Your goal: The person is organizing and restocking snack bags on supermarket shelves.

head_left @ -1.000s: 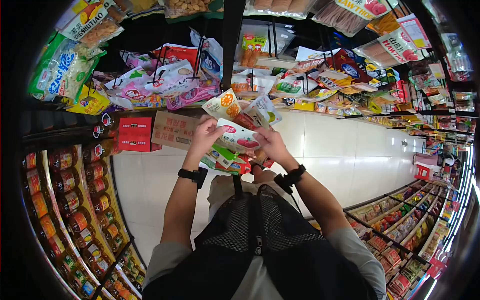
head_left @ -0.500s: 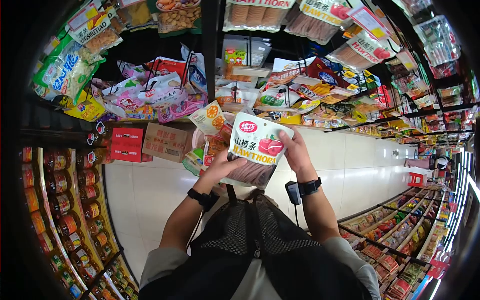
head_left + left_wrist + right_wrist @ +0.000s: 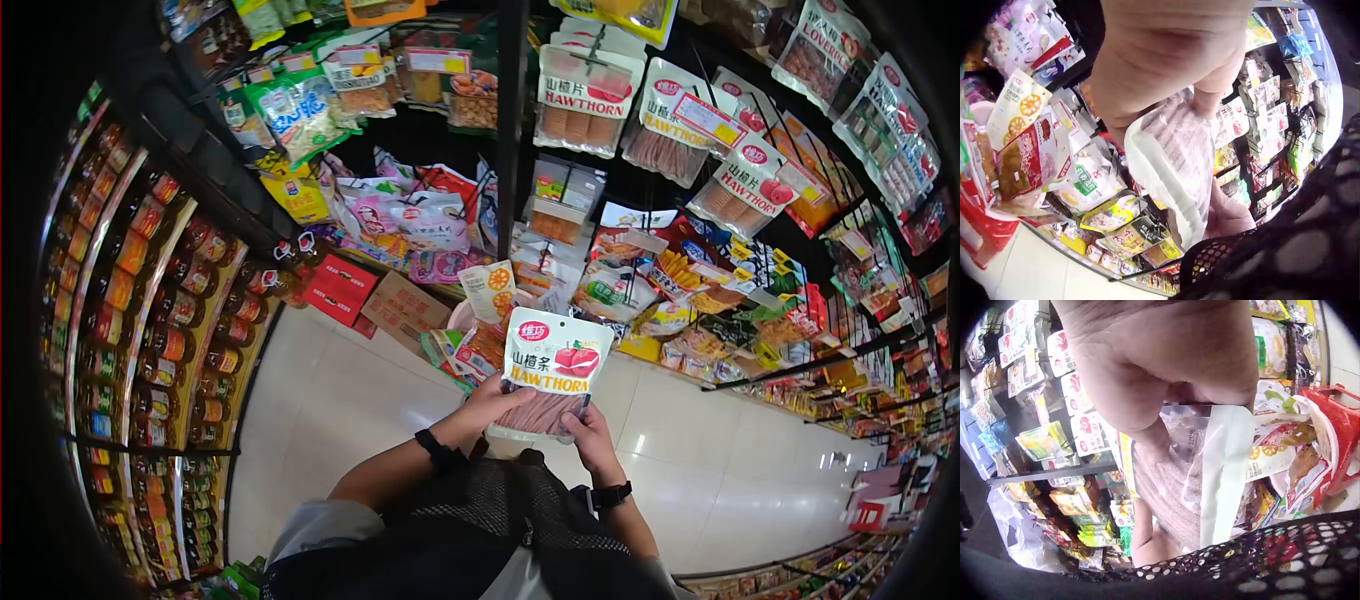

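Observation:
A white-topped bag of hawthorn strips (image 3: 556,372) is held upright in front of the body, its printed front facing up to the head camera. My left hand (image 3: 492,402) grips its lower left side, thumb across the front. At the lower right edge my right hand (image 3: 592,440) pinches it, thumb on the clear window. Both wrist views show the bag's pale bottom fold and the brown strips (image 3: 1172,487) through clear plastic. Just behind it, a pink-rimmed container holds several snack packs, among them a cream pack with orange slices (image 3: 490,290).
Racks of hanging snack bags (image 3: 590,95) stand ahead, with more packs on the low shelf (image 3: 640,285). A red box (image 3: 340,288) and a brown carton (image 3: 402,312) sit on the floor. Shelves of bottles (image 3: 170,335) line the left. A red basket (image 3: 1335,437) appears in the right wrist view.
The hawthorn bag has gone from tilted among other packs to upright, front showing, with both hands now low on its sides. The head view has turned and shows more of the hanging racks.

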Motion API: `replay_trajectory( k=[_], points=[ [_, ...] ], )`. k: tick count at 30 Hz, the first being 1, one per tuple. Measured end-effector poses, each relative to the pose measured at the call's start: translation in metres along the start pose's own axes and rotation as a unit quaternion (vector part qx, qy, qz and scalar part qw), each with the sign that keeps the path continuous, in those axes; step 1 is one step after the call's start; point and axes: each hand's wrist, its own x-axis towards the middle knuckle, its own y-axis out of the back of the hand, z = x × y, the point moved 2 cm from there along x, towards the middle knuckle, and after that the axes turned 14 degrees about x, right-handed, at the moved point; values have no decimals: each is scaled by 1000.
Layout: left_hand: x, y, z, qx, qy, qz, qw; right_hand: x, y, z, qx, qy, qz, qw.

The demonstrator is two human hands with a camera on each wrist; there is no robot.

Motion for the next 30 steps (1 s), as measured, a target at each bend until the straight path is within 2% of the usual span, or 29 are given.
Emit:
replay_trajectory(
  k=[3,6,9,10,13,17,18,21,26,30],
  points=[
    [-16,12,19,14,-33,29,999,10,-22,-13,-51,20,-37,998],
    [-11,33,23,36,-35,-1,999,23,-29,-19,-104,29,-31,994],
    [6,47,48,123,-174,17,977,34,-53,-36,-69,82,-12,994],
    [10,52,57,68,-152,-28,986,42,-60,-38,-52,103,8,993],
    [32,68,90,80,-203,-46,975,66,-77,-48,-7,169,61,984],
    [69,81,120,124,-224,-96,962,99,-85,-70,18,237,87,967],
    [82,80,125,145,-258,-73,952,105,-88,-80,15,249,108,962],
    [118,66,145,137,-242,-118,953,110,-103,-116,38,274,155,948],
    [170,27,178,91,-235,-134,958,136,-67,-174,34,300,116,946],
    [193,0,207,104,-269,-90,953,142,-67,-226,28,322,72,944]
  ],
)
